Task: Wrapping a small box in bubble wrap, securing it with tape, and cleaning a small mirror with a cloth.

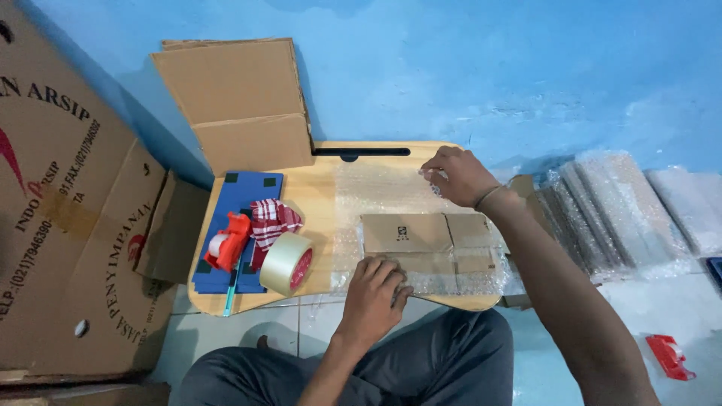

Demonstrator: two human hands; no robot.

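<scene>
Your left hand presses flat, holding nothing, on the near edge of the flat cardboard box, whose long axis runs left-right; your right hand apparently pinches the bubble wrap beyond it.

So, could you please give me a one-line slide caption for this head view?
Left hand presses a flat cardboard box onto bubble wrap while the right hand pinches the wrap's far edge.

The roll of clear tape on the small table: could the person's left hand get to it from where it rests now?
Probably yes. The left hand presses on the flat box just right of the tape roll, and the bare tabletop between them holds nothing. The hand holds nothing.
</scene>
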